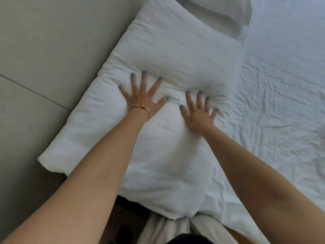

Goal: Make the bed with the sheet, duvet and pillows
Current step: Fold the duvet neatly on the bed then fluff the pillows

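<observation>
Pillow [158, 85] lies at the bed's head against the headboard [44, 50], on the sheet [281, 103]. Both hands, left [142, 97] and right [198, 113], press it flat, fingers spread; best smooth outward evenly toward the corners.

Left hand [143, 97], right hand [198, 114] press flat on white pillow [168, 55].

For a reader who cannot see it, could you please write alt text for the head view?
Both hands, left hand and right hand, press flat with spread fingers on a white pillow beside a grey headboard. A second pillow lies beyond; wrinkled white sheet to the right.
</observation>
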`<state>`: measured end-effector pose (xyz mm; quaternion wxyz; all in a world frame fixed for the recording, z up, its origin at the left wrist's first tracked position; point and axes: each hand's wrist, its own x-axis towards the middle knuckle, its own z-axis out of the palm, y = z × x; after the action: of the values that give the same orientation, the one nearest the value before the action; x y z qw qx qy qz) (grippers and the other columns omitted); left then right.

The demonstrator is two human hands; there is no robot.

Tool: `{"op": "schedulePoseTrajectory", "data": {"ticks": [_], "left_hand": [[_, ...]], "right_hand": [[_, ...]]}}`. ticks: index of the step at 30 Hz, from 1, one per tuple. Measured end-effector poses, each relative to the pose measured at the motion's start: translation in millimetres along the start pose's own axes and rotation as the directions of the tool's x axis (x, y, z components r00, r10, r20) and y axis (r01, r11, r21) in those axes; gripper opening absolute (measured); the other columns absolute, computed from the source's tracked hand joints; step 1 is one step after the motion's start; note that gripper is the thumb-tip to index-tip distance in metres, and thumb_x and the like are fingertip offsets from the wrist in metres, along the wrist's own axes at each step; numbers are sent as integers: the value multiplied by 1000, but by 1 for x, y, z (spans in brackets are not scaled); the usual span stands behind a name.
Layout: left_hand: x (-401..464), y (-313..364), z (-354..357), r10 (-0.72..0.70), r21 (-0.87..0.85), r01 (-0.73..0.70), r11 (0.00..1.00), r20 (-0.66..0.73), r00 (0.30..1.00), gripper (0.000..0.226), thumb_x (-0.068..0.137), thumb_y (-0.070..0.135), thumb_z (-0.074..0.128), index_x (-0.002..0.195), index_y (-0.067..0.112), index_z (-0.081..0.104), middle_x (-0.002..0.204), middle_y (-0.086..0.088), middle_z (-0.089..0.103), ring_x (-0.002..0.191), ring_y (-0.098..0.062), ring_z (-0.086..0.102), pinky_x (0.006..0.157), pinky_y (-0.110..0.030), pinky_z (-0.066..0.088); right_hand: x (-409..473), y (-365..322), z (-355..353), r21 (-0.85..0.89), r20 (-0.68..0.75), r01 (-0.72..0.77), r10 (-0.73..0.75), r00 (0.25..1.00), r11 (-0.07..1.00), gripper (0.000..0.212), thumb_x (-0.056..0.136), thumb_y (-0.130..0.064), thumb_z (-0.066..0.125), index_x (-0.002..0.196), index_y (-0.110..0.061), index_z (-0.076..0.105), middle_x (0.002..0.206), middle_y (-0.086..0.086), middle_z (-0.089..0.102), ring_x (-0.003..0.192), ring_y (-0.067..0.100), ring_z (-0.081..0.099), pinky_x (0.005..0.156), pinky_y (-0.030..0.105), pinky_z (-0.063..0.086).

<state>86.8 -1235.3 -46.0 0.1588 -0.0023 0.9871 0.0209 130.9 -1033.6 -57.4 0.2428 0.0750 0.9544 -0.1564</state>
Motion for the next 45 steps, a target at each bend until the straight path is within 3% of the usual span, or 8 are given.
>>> {"op": "schedulePoseTrajectory", "data": {"ticks": [9, 18, 24, 27, 29, 34, 39, 45], "left_hand": [[-157, 10, 63, -65, -120, 32, 992, -277, 959, 74, 87, 69, 30, 152, 37, 15, 161, -9, 9, 148, -29, 7, 114, -59, 2], [-278, 84, 164, -272, -115, 267, 957, -31, 962, 80, 84, 76, 25, 151, 40, 1, 162, -6, -7, 149, -24, -4, 116, -51, -5], [-268, 125, 114, -285, -286, 254, 924, -71, 956, 63, 96, 57, 34, 152, 39, 11, 162, -4, -5, 148, -26, -7, 118, -50, -3], [-248, 131, 104, -276, -270, 233, 934, -134, 952, 63, 97, 55, 33, 151, 41, 3, 161, -4, -13, 148, -26, -13, 117, -52, -3], [-241, 130, 115, -318, -251, 313, 916, 20, 948, 67, 93, 65, 28, 147, 49, -9, 157, 2, -27, 145, -25, -22, 116, -55, -5], [-233, 133, 123, -346, -218, 370, 903, 140, 928, 75, 88, 70, 32, 147, 50, -9, 159, 3, -21, 146, -26, -20, 115, -56, -4], [-224, 197, 108, -323, -322, 373, 870, 198, 925, 81, 90, 59, 44, 152, 35, -2, 160, -2, -3, 146, -31, -9, 116, -53, 3], [-179, 309, 65, 63, -541, 74, 838, 231, 971, 30, 94, 35, 44, 111, 24, 66, 119, 2, 58, 115, -21, 51, 96, -36, 44]], "right_hand": [[-91, 30, 53, -47, -182, 183, -189, 965, 982, 64, 97, -62, 15, 151, -42, -14, 161, -8, -17, 147, 17, -21, 119, 48, -9], [-154, 121, 100, -342, 95, 490, -489, 867, 802, 73, 94, -70, 20, 150, -42, -18, 157, -9, -29, 143, 20, -31, 117, 50, -7], [-157, 103, 48, -172, 116, 552, -540, 834, 816, 39, 97, -40, 44, 133, -29, 55, 146, -6, 43, 141, 23, 27, 101, 37, 39], [-138, 93, 34, -174, -58, 562, -579, 814, 808, 61, 97, -39, 46, 152, -29, 23, 161, -5, 16, 148, 22, 12, 114, 37, 24], [-128, 104, 40, -228, 72, 560, -559, 826, 797, 72, 98, -42, 44, 155, -33, 1, 162, -8, -13, 149, 19, -12, 121, 43, 11], [-121, 130, 34, -205, 214, 601, -564, 797, 772, 57, 99, -34, 45, 151, -41, 22, 161, -19, -4, 149, 8, -8, 113, 33, 26], [-134, 164, 14, 59, 219, 405, -407, 887, 913, 55, 99, -32, 47, 150, -36, 29, 159, -22, 16, 139, 7, 31, 100, 31, 41], [-132, 276, -32, 302, 130, -60, 21, 991, 952, 56, 99, -33, 49, 151, -23, 31, 156, 0, 31, 137, 17, 38, 109, 33, 35]]}}
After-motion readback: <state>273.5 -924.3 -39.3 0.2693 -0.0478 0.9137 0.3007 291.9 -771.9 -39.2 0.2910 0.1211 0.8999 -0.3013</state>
